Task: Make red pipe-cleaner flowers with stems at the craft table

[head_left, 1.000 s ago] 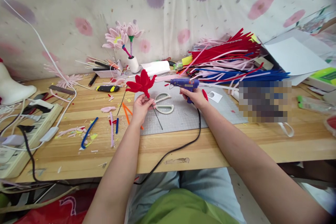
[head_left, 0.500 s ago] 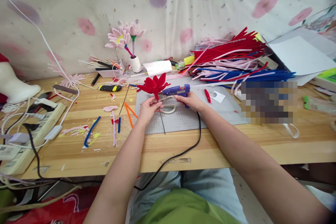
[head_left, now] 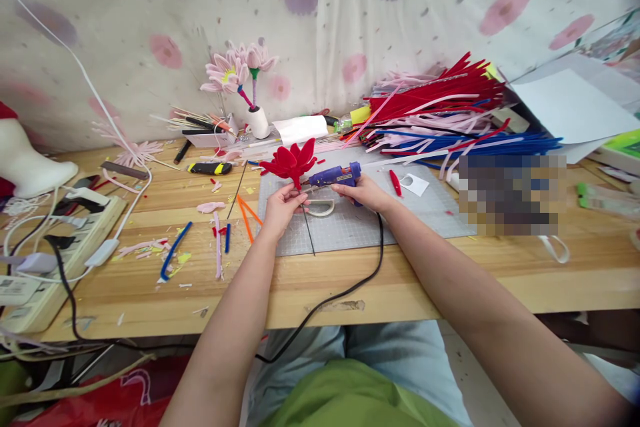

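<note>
My left hand [head_left: 281, 205] pinches the thin dark wire stem of a red pipe-cleaner flower [head_left: 291, 160], held upright over the grey cutting mat [head_left: 360, 223]. My right hand [head_left: 364, 192] grips a blue hot glue gun [head_left: 336, 175], its nozzle pointing left and touching the base of the flower just under the petals. The gun's black cord [head_left: 350, 287] runs back across the mat and off the table's front edge. White-handled scissors [head_left: 320, 207] lie on the mat under my hands, partly hidden.
A big pile of red, pink and blue pipe cleaners [head_left: 440, 113] lies at the back right. Pink flowers in a small white vase [head_left: 257, 121] stand at the back. A power strip [head_left: 55, 247] with cables sits left. Cut scraps [head_left: 200, 240] litter the wooden table [head_left: 300, 287].
My right hand brought the glue gun leftwards until its nozzle met the flower's base. My left hand shifted the flower a little to the right and turned it more upright.
</note>
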`<state>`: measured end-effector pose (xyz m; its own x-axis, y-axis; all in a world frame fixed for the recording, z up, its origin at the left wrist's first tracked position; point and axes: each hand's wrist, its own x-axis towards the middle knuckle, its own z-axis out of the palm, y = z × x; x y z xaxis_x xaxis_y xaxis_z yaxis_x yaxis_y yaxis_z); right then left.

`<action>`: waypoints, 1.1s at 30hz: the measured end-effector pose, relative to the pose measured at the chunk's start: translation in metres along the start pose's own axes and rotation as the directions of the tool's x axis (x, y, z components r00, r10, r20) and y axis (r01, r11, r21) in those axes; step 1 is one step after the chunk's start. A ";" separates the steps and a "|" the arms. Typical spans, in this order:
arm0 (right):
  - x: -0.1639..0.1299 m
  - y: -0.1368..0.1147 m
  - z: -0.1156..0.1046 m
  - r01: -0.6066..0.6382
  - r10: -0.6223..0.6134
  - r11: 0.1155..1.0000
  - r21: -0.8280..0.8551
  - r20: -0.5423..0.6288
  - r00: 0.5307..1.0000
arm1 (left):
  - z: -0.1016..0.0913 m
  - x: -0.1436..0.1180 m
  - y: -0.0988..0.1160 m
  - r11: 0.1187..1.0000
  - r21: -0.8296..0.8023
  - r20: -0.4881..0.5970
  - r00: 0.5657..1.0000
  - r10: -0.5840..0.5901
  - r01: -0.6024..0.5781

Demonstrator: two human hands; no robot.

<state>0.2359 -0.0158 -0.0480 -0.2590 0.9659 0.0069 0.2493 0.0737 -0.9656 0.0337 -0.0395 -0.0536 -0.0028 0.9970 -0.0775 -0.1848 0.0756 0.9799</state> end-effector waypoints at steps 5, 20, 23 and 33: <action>0.000 0.001 0.000 0.003 -0.003 1.000 0.024 -0.013 1.000 | 0.000 0.002 -0.002 1.000 -0.014 -0.030 1.000 0.005 -0.005; 0.015 0.011 -0.012 -0.008 0.057 0.959 0.284 -0.164 0.985 | -0.013 0.019 0.005 0.997 -0.072 -0.136 0.991 -0.008 -0.002; 0.020 0.013 -0.014 -0.027 0.079 0.955 0.297 -0.168 0.983 | -0.015 0.024 0.006 0.997 -0.080 -0.168 0.986 -0.011 -0.002; 0.023 0.013 -0.013 -0.026 0.049 0.951 0.307 -0.067 0.997 | -0.012 0.020 0.008 0.999 -0.047 -0.099 0.995 -0.016 0.012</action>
<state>0.2457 0.0105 -0.0573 -0.1833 0.9828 -0.0225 -0.0430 -0.0309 -0.9986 0.0202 -0.0188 -0.0500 -0.0973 0.9890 -0.1114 -0.2306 0.0865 0.9692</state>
